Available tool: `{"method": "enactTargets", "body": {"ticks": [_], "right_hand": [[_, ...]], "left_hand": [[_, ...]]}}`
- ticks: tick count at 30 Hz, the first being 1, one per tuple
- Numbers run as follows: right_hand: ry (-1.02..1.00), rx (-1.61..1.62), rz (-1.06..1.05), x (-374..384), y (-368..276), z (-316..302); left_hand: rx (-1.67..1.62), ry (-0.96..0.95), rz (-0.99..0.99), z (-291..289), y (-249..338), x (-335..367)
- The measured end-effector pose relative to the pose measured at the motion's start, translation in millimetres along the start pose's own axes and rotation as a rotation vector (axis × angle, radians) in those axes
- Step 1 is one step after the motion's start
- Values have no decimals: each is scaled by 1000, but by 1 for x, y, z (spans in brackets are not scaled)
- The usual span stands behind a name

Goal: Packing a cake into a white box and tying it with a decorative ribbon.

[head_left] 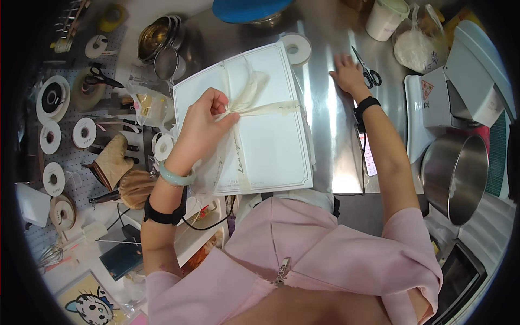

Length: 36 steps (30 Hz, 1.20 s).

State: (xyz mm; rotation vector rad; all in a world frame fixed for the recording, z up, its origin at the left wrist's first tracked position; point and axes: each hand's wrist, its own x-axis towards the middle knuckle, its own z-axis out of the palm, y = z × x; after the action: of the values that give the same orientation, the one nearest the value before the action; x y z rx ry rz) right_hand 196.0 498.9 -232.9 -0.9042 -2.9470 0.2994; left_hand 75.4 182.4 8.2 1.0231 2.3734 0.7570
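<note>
A white cake box with a thin printed border stands at the steel table's front edge. Cream ribbon crosses its lid both ways and gathers in a loop near the middle. My left hand pinches the ribbon at that crossing between thumb and fingers; the fingertips partly hide the knot. Out to the right, my right hand rests on the table with its fingers spread, holding nothing. Black-handled scissors lie just right of it, blades pointing away. A white ribbon spool sits by the box's far right corner.
The steel table holds a lit phone under my right forearm. At right are a kitchen scale and a deep metal bowl. Metal tins and a blue turntable stand behind. Ribbon rolls hang on a left pegboard.
</note>
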Motion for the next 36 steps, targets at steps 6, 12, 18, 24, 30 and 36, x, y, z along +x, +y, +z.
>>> {"method": "enactTargets", "body": {"ticks": [6,12,18,24,30,36], "right_hand": [[83,2,-188,39,-59,-8],[57,-87,-307,40,-28,5],[374,-274,34,-8,54,-16],[-41,1021,-212,-91,-111,-172],[156,876,-300,-106,-119,-158],[467,625,232,-113,-22,-113]], "left_hand": [[-294,-166,-190,-12,8,6],[-462,-145,-168,-15,4,5],[-510,-178,-107,-18,1,7],[-602,-240,-121,-23,-14,3],[-540,-282,58,-18,-21,16],[-474,-318,6,-23,-24,22]]}}
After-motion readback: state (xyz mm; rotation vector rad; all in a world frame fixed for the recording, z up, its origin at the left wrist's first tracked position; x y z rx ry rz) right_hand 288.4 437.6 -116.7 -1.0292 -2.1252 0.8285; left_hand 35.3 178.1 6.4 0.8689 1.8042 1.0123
